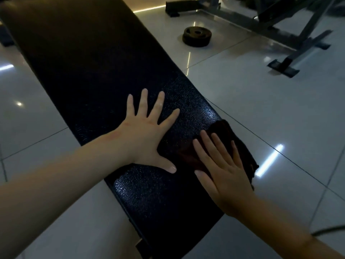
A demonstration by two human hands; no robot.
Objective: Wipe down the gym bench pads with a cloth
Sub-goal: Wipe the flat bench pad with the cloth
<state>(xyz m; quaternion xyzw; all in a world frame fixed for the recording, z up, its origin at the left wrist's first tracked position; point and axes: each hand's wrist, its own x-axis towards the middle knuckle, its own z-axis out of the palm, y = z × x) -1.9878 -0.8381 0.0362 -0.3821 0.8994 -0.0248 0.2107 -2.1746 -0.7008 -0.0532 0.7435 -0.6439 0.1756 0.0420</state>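
Bench pad: the long black bench pad (93,62) runs from just below you away to the far left. Its pebbled skin catches the light around your hands, and the far stretch is in shadow.
Left hand: your left hand (147,131) lies palm down on the pad, about midway across its width. The fingers are spread wide and straight and hold nothing. The thumb points along the pad toward its near end.
Right hand: your right hand (224,172) lies flat at the pad's right edge. Its fingers are straight and close together, and they press down on the cloth rather than curl round it.
Cloth: the dark reddish-brown cloth (225,128) lies on the pad's right side under your right hand. Its outer part hangs over the pad's right edge.
Gap between hands: your left thumb ends just beside the cloth's inner edge. You cannot tell whether it touches the cloth, because cloth and pad are both dark there.
Weight plate: a round weight plate (197,36) lies flat on the floor to the right of the pad's far half, well apart from it.
Machine frame: a dark metal machine frame (291,58) stands farther to the pad's right, beyond the plate.
Floor: glossy pale floor (261,109) tiles show on both sides of the pad, with streaks of reflected light.
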